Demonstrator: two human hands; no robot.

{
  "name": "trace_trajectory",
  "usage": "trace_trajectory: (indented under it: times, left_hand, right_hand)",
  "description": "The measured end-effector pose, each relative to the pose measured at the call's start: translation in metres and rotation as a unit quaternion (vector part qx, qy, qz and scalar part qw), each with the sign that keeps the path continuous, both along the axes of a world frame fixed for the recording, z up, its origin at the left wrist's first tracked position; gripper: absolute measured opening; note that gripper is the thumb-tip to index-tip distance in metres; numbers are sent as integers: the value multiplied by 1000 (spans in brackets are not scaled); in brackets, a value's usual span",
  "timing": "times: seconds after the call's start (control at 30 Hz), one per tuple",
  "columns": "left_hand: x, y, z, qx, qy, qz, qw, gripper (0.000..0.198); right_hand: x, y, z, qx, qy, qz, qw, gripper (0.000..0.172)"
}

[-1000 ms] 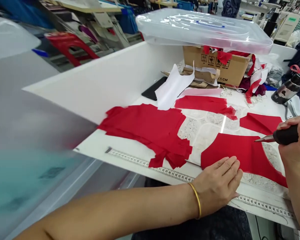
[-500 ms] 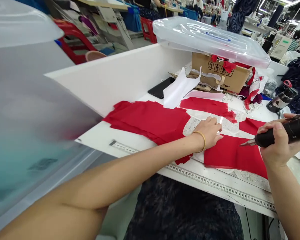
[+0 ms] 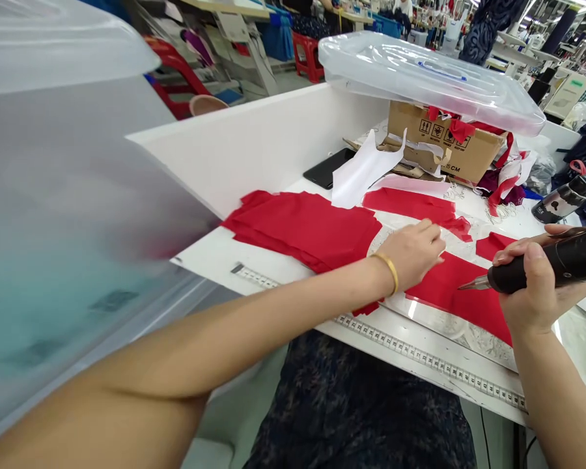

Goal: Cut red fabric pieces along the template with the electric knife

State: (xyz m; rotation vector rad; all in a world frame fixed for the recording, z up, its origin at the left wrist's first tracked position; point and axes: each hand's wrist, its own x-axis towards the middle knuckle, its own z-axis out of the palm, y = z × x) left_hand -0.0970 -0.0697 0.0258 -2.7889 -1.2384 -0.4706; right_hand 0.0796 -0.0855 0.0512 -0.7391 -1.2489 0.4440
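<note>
Right fingers [image 3: 527, 255]: you're wrapping them tightly around a black-handled cutter [image 3: 532, 275], its tip reaching over red fabric [image 3: 444, 286].
Left fingers [image 3: 427, 229]: you're curving them loosely over white lace [image 3: 383, 242], beside the fabric; contact is unclear.
Counter [image 3: 420, 342]: it's carrying the fabric, a tape measure [image 3: 420, 357] and more red pieces [image 3: 297, 228].
Beyond: a cardboard box [image 3: 444, 146] is sitting under a clear lid [image 3: 430, 81].

The left hand [image 3: 413, 254] reaches across, fingers extended; the right hand [image 3: 532, 286] curls closed.
</note>
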Motion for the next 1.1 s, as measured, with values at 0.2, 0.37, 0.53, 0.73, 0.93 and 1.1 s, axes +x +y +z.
trace_trajectory:
  times: [0.2, 0.37, 0.53, 0.73, 0.93, 1.1]
  left_hand:
    - [-6, -83, -44, 80, -63, -97, 990, 53]
    - [2, -98, -58, 44, -71, -69, 994, 76]
    - [1, -91, -62, 29, -71, -56, 995, 84]
    - [-3, -83, -66, 20, -51, -61, 997, 86]
    - [-6, -81, -64, 31, -44, -68, 996, 83]
    - [-5, -89, -64, 38, -52, -64, 996, 81]
  right_hand:
    - [-16, 8, -4, -1, 1, 26, 1000, 23]
    - [-37, 11, -4, 5, -5, 40, 999, 24]
    - [-53, 9, -5, -1, -18, 62, 998, 19]
    - [-66, 9, -7, 6, -1, 80, 997, 16]
    - [-70, 11, -9, 0, 9, 87, 996, 20]
    - [-71, 10, -9, -1, 7, 92, 996, 20]
